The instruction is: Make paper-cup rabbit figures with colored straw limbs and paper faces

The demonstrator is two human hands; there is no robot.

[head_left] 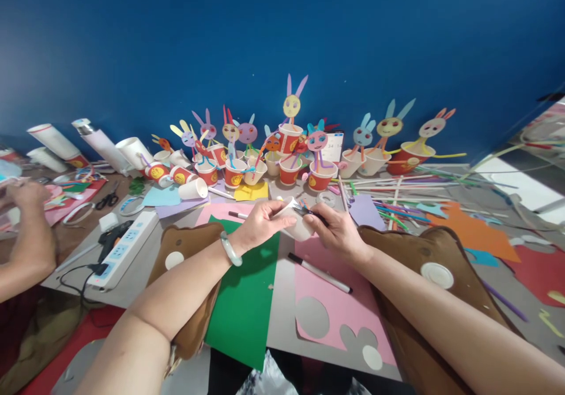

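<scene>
My left hand (263, 225) grips a white paper cup (296, 225) by its side, above the table's middle. In my right hand (338, 231) is a pair of dark-handled scissors (304, 209). Their blades are at the cup's rim, and my right fingers also reach the cup's side. My fingers partly hide both the cup and the scissor handles. Below the hands lie a green paper sheet (242, 301), a black-capped white marker (321, 273) and a pink paper sheet (348, 306) with round cut-outs.
Rabbit-faced paper cups (321, 174) line the blue wall. Brown cushions (180, 248) flank the sheets. A white power strip (128, 248) and glue gun (112, 239) lie left, near another person's arm (30, 236). Pipe cleaners (392, 192) and orange paper (468, 230) are at right.
</scene>
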